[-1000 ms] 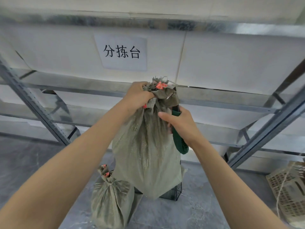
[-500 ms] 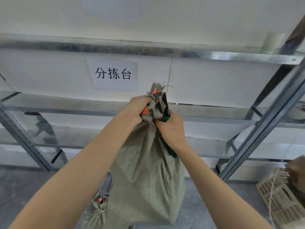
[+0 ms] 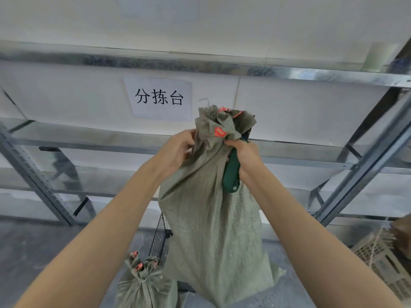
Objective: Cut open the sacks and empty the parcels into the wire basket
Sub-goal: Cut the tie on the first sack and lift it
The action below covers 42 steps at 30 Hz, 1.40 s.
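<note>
A single head-worn camera faces the metal shelving (image 3: 222, 68). The raised sack (image 3: 211, 218) hangs close before it.

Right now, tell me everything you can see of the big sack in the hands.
The big sack is grey-green woven cloth, full and sagging, hanging upright. Its neck is bunched shut, with red tags at the gathered top. The left hand grips the neck from the left; the right hand, holding a green-handled cutter, pinches it from the right. Its lower part hangs in front of the black wire basket.
</note>
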Motion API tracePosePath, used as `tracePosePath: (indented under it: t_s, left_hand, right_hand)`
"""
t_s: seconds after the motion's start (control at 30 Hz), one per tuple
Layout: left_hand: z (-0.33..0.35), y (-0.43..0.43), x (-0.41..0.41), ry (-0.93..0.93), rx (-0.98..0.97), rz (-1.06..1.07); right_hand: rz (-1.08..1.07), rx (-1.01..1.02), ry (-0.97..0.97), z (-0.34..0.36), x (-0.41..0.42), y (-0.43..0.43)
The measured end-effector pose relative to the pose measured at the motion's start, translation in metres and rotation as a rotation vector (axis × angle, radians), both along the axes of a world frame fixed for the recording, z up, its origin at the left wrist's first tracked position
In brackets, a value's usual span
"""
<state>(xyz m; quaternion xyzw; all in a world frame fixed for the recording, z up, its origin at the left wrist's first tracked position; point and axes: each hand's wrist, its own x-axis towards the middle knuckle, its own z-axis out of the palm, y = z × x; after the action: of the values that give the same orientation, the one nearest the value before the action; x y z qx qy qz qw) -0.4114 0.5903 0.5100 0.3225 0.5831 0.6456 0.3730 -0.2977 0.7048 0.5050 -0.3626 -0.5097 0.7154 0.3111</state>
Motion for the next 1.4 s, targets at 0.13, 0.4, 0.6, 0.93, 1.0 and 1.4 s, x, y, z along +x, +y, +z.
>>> tracePosePath:
  t_s: [0.13, 0.4, 0.6, 0.93, 1.0, 1.4]
  left_hand:
    - [-0.008, -0.009, 0.002, 0.432, -0.261, 0.008]
    - [-0.039, 0.012, 0.018, 0.745, -0.370, 0.053]
    - [-0.052, 0.020, 0.036, 0.876, -0.255, 0.368]
    - [-0.025, 0.030, 0.036, 0.374, -0.030, 0.576]
    - [-0.019, 0.034, 0.037, 0.322, -0.022, 0.581]
    - [0.019, 0.030, 0.037, -0.071, -0.022, 0.502]
  right_hand:
    - [0.016, -0.024, 0.042, 0.003, -0.003, 0.012]
    - [0.159, -0.034, 0.004, 0.013, -0.005, 0.020]
    - [0.271, -0.085, -0.026, 0.016, -0.004, 0.019]
    - [0.427, 0.176, -0.067, 0.015, 0.027, 0.008]
    - [0.415, 0.239, -0.089, 0.016, 0.034, 0.005]
    - [0.245, 0.824, -0.419, -0.001, 0.040, -0.014]
